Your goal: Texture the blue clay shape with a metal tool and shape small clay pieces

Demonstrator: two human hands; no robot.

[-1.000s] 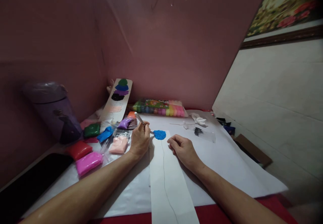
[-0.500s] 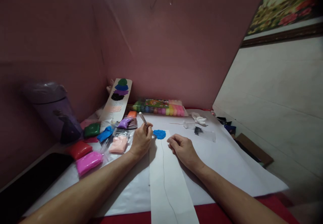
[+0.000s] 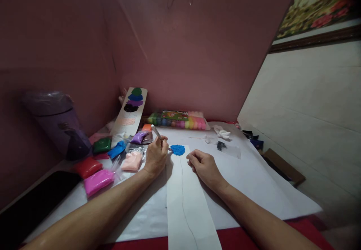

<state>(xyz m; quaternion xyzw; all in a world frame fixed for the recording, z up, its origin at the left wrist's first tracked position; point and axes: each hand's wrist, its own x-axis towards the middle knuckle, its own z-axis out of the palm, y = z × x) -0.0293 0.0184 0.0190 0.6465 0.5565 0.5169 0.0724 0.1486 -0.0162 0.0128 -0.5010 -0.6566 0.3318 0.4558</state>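
My left hand is closed round a slim pen-like tool, white at its upper end. Its thin dark tip touches the left edge of a rough blue clay patch. That patch lies at the far end of a long white paper strip, with a wavy pencil line running from it towards me. To the right of the patch rests my right hand, its fingers curled in and nothing visible in them. Left of my left hand lie bags of peach clay, purple clay and blue clay.
Red, pink and green clay packets sit left, beside a black flat object and a purple container. Behind are a painted card and a clay pack. Clear wrappers lie right.
The tool and my left hand have shifted slightly left, so the tip now meets the blue patch's left edge. My right hand and the strip look unmoved.
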